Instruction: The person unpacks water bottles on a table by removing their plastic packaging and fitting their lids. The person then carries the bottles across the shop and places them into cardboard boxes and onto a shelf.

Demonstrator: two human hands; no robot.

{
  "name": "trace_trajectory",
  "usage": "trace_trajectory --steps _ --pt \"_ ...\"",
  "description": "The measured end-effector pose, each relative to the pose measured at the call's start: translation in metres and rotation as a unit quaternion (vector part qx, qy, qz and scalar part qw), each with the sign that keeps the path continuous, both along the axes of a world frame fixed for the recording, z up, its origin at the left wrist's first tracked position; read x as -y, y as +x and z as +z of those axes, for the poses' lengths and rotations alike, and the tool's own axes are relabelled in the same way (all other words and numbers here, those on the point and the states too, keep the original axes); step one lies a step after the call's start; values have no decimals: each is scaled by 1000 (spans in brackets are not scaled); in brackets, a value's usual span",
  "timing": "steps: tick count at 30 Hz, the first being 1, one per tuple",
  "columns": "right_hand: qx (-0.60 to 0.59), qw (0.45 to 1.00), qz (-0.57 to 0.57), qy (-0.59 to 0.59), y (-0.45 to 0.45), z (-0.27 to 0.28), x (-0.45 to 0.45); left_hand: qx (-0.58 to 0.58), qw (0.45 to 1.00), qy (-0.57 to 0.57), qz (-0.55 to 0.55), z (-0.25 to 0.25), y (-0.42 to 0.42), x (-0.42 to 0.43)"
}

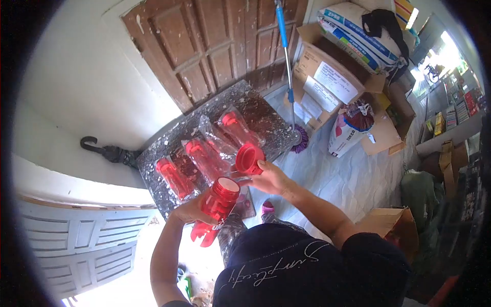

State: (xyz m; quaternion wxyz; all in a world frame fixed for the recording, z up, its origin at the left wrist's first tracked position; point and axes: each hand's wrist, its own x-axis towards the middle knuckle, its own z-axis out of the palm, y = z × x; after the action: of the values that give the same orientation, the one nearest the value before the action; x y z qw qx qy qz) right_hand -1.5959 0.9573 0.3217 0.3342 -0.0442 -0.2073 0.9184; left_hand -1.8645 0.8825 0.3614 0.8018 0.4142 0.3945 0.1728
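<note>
From my distant station I am viewing a speckled table [279,120], where plastic-wrapped red bottles [202,156] are lying between the far and near edges, seemingly for easy reach. Above the near edge, my left hand [193,210] is clasping an open red bottle [221,198], apparently steadying it mouth-up; my right hand [269,179] is pinching the red lid [249,158] by its rim, presumably exposing its underside.

translucent red bottle [220,202] was uncapped, slightly tilted, mouth up, near left, red lid [249,158] was off, hollow side showing, right and far of bottle
</note>
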Motion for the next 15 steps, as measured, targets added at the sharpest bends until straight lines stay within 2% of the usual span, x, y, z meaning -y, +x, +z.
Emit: trace_trajectory --steps 4,6,8,9,10,11,12,13,14,15 --pt "57 994 1 -98 -65 -28 15 55 992 -99 57 -35 -54 19" --pt "92 988 5 -123 -94 -61 21 76 986 -130 72 -64 -85 38" --pt "208 971 28 -113 -120 -92 28 38 991 -75 101 -91 -115 60" --pt "331 943 16 -33 -138 -99 31 54 982 -96 151 -93 -125 69" --pt "336 941 21 -38 -152 -108 33 58 981 -103 155 -96 -137 75" --pt "489 857 32 160 -163 -117 36 32 981 -102 160 -100 -147 80" --pt "605 714 45 349 -175 -122 39 6 981 -102 164 -105 -157 83" --pt "607 667 37 429 -192 -149 41 18 981 -77 180 -110 -165 85" --pt "609 667 48 427 -209 -175 46 23 979 -86 185 -114 -172 86" --pt "649 594 56 471 -227 -185 49 26 976 -68 203 -118 -179 86"
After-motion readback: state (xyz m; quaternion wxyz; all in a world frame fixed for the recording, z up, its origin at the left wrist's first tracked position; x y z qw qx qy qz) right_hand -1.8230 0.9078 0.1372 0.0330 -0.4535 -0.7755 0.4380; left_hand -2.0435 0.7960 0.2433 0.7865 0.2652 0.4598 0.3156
